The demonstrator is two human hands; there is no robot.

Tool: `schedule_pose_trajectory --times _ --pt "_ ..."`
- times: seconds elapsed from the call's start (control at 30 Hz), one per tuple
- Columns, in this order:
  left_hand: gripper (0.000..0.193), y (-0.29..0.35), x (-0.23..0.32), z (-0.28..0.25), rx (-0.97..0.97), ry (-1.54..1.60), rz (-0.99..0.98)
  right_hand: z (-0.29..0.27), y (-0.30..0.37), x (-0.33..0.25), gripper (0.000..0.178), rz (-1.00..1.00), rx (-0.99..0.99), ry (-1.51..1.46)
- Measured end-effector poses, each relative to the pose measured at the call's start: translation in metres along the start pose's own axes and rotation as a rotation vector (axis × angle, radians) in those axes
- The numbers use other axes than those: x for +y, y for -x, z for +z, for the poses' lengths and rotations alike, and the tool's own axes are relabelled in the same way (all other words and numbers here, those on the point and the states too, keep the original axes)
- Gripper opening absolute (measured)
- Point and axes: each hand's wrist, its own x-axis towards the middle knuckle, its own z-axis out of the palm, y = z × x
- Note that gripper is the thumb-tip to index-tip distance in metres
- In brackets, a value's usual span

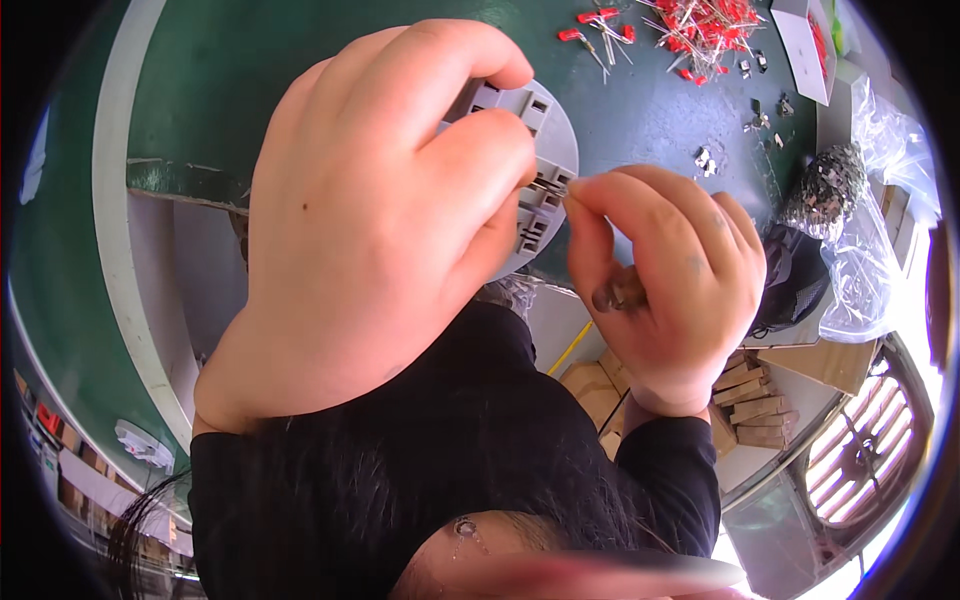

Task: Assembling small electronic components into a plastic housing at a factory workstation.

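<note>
A round light-grey plastic housing [560,128] with rows of rectangular slots lies under my left hand [370,200]. The fingers of that hand are curled over its left side and hide much of it. At the housing's right edge, my right hand [670,260] pinches thumb and forefinger together beside slots with thin metal bits in them. What sits between those fingertips is too small to name. Several small dark metal pieces [620,292] are tucked in the curled fingers of the right hand.
Red lamp-like parts with wire leads [705,35] are heaped on the green table [220,90]. Small metal pieces [706,162] lie scattered nearby. A bag of metal parts [828,190] stands at the right, by clear plastic bags [865,285]. A slatted fan [860,450] stands lower right.
</note>
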Motion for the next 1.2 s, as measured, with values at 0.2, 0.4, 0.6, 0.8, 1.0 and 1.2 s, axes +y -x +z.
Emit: schedule_pose_trajectory --times 0.2,0.4,0.6,0.8,1.0,1.2 --pt "0.02 -0.001 0.003 0.0 0.011 0.003 0.064 0.006 0.004 -0.003 0.028 0.02 0.052 0.024" --pt "0.021 -0.002 0.005 -0.003 -0.011 -0.036 0.056 -0.009 -0.001 -0.016 0.03 0.049 -0.107 0.115" --pt "0.018 0.0 -0.007 -0.002 -0.033 -0.044 0.046 -0.021 0.01 -0.018 0.045 0.097 -0.304 0.198" --pt "0.017 0.005 -0.014 -0.002 -0.115 -0.014 0.054 -0.024 0.053 0.062 0.033 0.44 0.224 0.018" --pt "0.017 0.011 -0.015 -0.005 -0.108 0.069 -0.028 -0.013 0.056 0.084 0.019 0.507 0.121 -0.003" --pt "0.017 0.012 -0.012 -0.001 -0.11 0.121 -0.085 -0.014 0.061 0.081 0.018 0.359 0.152 -0.107"
